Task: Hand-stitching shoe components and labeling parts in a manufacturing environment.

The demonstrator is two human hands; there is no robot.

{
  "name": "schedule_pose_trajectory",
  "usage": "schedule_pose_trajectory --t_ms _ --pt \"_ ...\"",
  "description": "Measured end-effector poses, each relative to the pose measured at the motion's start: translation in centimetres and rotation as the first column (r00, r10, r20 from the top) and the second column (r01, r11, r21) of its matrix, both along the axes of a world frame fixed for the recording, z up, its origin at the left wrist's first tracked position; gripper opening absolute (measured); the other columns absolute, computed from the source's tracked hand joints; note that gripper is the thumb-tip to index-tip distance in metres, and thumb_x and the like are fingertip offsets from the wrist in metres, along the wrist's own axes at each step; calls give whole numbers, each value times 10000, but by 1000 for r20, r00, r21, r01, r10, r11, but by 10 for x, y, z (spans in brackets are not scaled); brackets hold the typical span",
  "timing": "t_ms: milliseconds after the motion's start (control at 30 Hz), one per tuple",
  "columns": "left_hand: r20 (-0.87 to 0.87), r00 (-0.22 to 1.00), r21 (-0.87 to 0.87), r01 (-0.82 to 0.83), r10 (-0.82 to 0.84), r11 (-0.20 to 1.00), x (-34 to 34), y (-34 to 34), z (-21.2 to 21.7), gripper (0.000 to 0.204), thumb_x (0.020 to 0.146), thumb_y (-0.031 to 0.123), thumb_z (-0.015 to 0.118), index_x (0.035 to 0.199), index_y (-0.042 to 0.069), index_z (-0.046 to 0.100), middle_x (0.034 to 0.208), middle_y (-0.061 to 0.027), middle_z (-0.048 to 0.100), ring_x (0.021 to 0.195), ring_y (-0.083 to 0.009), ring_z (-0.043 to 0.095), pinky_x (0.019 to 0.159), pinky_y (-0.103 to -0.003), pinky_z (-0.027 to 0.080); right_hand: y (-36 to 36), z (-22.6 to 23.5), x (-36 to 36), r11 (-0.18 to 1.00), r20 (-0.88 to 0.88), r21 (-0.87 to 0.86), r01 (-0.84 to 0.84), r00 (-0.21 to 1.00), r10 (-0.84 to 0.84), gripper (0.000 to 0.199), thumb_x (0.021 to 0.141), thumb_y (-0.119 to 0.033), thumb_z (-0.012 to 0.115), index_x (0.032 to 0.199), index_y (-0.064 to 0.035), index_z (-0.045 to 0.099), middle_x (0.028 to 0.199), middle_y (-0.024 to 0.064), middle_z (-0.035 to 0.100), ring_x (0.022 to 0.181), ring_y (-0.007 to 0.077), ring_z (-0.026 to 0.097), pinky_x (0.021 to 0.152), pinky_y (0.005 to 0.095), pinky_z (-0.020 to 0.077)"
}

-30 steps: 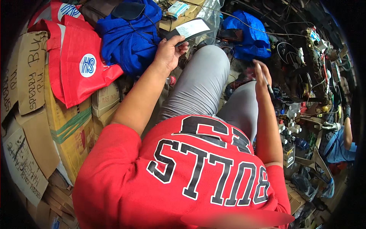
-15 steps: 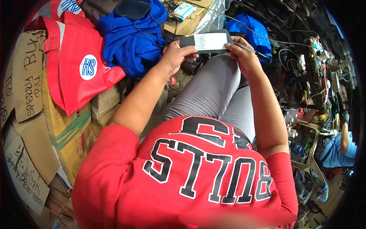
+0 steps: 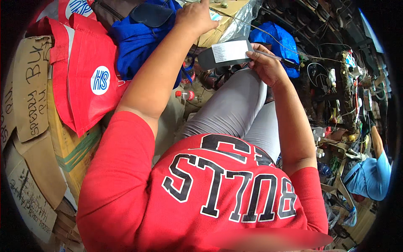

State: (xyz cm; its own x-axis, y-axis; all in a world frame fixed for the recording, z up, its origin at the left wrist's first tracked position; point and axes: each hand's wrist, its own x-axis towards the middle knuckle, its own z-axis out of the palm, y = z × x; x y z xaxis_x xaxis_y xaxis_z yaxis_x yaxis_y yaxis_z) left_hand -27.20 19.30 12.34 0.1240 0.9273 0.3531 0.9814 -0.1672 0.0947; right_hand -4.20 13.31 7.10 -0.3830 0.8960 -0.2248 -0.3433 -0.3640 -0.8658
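Note:
In my right hand, a flat dark grey piece with a rounded end is pinched at its right edge. A white printed slip of paper lies on its face, under my thumb. A slim silver rod with a black end, like a pen, lies across the same fingers. My left hand is stretched out to the upper edge of the view, over a box top. Its thumb and forefinger are apart; the other fingers are partly cut off. A small blue and white packet shows beside its thumb.
Red bags and a blue cloth bag lie on cardboard boxes at left. A bottle with a red cap is by my leg. A blue plastic bag sits beyond my right hand. At far right, a person in light blue bends among clutter.
My left hand has let go of the grey piece and moved up and away to the box top. The piece, now in my right hand alone, has tilted down at its left end.

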Motion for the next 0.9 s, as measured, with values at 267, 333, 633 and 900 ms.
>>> schedule_pose_trajectory --t_ms 267,333,633,900 --pt "194 981 -6 -26 27 1000 -22 15 -16 581 629 360 696 1135 108 562 955 -181 639 900 -342 614 812 -409 482 20 -3 -19 998 -62 -22 -62 996 61 221 809 -77 631 1003 -70 526 838 2 565 650 77 475 604 226 391" --pt "488 872 35 15 -30 999 -15 4 13 551 635 250 726 1102 32 532 971 -224 615 914 -363 597 786 -411 474 38 -17 -19 999 -68 -27 26 997 -28 219 807 -83 636 992 -72 519 814 -4 565 647 83 496 599 226 401" --pt "316 939 170 84 -135 982 -21 -2 3 423 622 357 694 994 156 667 961 -124 648 881 -318 606 799 -391 466 77 -35 -66 973 171 -47 226 961 -215 264 801 -74 642 1017 -51 492 764 7 568 612 95 552 527 220 435" --pt "93 996 16 0 -2 1000 -22 0 -38 425 693 342 671 1100 235 612 1026 -49 632 997 -255 540 851 -424 369 90 -30 -75 967 193 90 237 949 -250 419 803 -125 651 1158 13 479 892 87 626 683 155 612 611 244 470"
